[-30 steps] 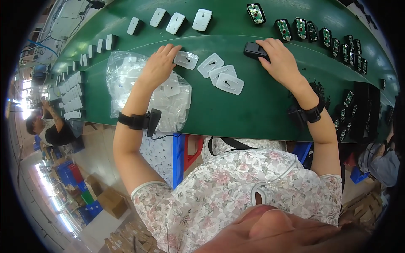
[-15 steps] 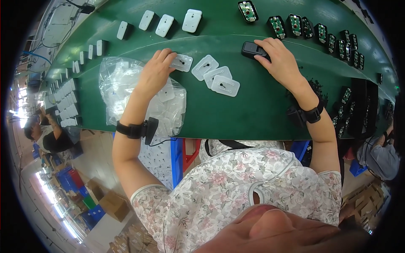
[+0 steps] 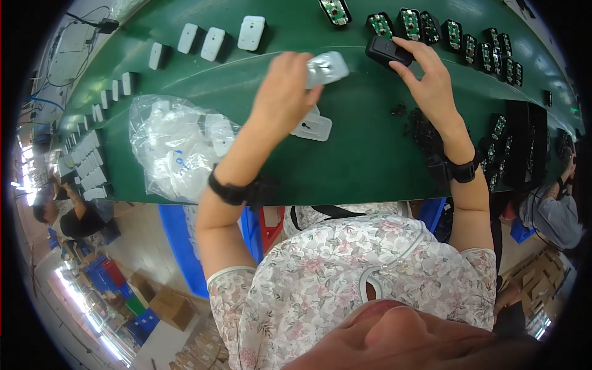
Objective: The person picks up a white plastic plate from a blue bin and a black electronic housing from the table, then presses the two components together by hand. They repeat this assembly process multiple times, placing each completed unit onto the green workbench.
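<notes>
My left hand (image 3: 280, 92) is pinched on a white plastic cover (image 3: 328, 68), blurred by motion and raised over the green table. Under my left wrist, another white cover (image 3: 313, 127) with a keyhole-shaped slot lies partly hidden. To the right, my right hand (image 3: 430, 77) grips a black plastic case (image 3: 388, 50) between thumb and fingers. The case is tilted, close to the black cases with green circuit boards. Beside my left forearm lies a clear plastic bag (image 3: 176, 151) full of white covers.
Black cases with circuit boards (image 3: 453, 34) stand in rows at the far right. White-faced cases (image 3: 213, 44) line the far left. Small dark parts (image 3: 422, 126) lie by my right wrist. A black box (image 3: 524, 142) is farther right. People sit at both sides.
My left hand has lifted a white cover and carried it right, toward the black case. My right hand has moved slightly right and up with the case, which is now tilted.
</notes>
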{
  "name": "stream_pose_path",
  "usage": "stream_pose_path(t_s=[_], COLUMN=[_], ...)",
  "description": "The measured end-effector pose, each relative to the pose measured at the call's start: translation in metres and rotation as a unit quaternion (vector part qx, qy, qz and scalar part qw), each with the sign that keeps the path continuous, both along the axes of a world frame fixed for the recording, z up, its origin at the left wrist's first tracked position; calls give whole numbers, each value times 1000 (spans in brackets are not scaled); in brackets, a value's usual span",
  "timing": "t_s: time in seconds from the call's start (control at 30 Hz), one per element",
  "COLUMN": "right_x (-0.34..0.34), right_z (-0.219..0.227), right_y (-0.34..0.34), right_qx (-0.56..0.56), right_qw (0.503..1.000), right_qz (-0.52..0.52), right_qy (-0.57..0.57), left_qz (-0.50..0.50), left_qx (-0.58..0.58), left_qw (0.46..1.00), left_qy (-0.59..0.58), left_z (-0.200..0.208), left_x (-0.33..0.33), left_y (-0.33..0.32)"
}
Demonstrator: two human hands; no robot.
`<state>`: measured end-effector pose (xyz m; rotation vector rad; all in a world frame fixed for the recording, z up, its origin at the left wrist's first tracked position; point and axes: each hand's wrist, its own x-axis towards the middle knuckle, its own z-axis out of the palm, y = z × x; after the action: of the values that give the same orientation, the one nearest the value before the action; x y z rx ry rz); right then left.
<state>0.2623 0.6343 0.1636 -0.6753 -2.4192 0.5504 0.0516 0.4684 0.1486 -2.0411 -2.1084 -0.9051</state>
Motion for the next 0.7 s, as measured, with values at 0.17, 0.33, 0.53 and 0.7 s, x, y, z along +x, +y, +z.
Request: stream_pose_path(t_s=[0.17,0.33,0.53,0.7], right_x=[-5,-18,-29,-31], right_z=[-3,-10,-16,-14], right_y=[-11,-18,-29,-29], right_qx=[-22,-26,-29,15], right_qw=[999,996,989,987], right_qz=[45,77,133,146], right_qy=[1,-37,-54,-63], left_qz=[-27,-17,-21,-23], left_qx=[-85,-44,8,-65], left_qw=[996,999,997,997], left_qy=[31,-13,-76,-18], left_z=[-16,-17,-17,-18], left_x=[25,15,14,21], left_y=[19,9,-8,-11])
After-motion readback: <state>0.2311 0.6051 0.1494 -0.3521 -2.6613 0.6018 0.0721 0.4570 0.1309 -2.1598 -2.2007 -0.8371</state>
